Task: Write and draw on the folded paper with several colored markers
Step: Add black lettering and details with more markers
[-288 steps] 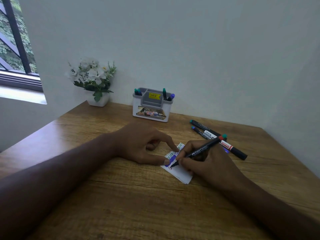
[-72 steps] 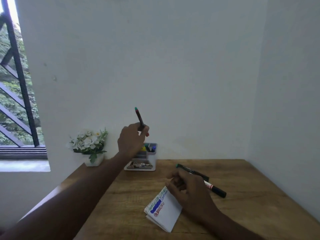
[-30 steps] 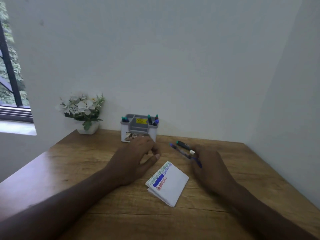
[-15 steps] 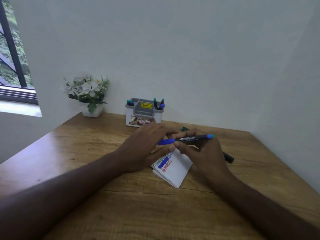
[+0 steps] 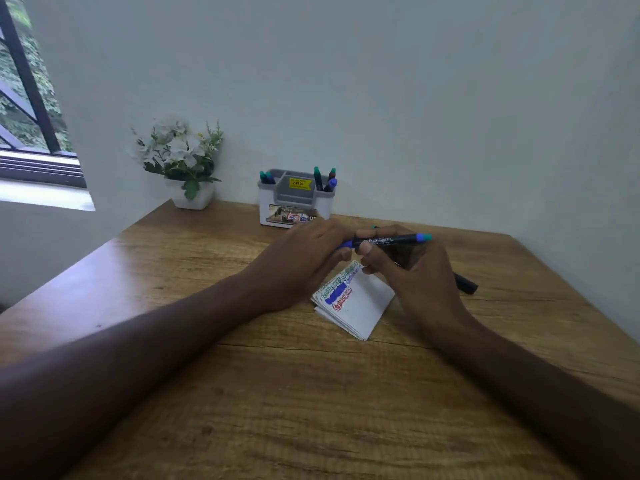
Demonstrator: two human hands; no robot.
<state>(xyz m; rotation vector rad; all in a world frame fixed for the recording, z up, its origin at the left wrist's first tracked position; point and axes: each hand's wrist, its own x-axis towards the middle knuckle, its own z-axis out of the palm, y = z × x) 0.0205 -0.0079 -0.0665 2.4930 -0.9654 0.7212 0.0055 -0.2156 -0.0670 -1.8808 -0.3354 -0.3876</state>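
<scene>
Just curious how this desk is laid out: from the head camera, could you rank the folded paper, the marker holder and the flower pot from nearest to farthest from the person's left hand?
1. Folded paper: right beside the left hand, toward the right.
2. Marker holder: just behind the hand, by the wall.
3. Flower pot: farthest, back left near the window.
</scene>
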